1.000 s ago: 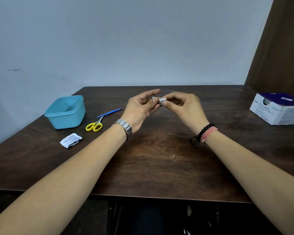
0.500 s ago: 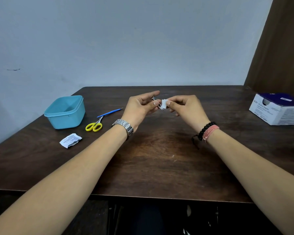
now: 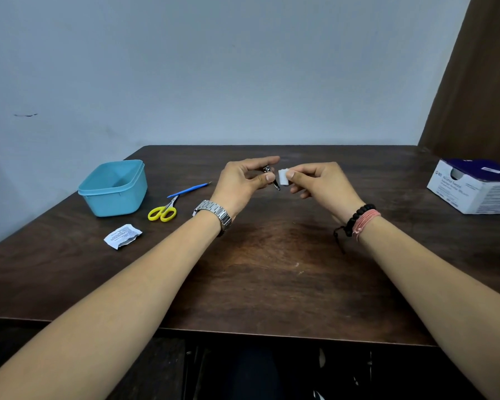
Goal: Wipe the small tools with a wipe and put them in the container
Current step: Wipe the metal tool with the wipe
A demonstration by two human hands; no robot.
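My left hand (image 3: 243, 183) pinches a small metal nail clipper (image 3: 272, 177) above the middle of the table. My right hand (image 3: 321, 180) holds a small white wipe (image 3: 283, 177) between thumb and forefinger, just right of the clipper and slightly apart from it. The open turquoise container (image 3: 113, 189) stands at the left of the table. Yellow-handled scissors (image 3: 163, 211) and a thin blue tool (image 3: 188, 190) lie on the table beside the container.
A torn white wipe wrapper (image 3: 123, 236) lies in front of the container. A white and dark blue cardboard box (image 3: 474, 186) sits at the table's right edge. The dark wooden table (image 3: 272, 269) meets a pale wall behind.
The wipe was pressed against the clipper one second ago; my right hand has drawn it a little to the right, leaving a small gap. Both hands stay at the same height.
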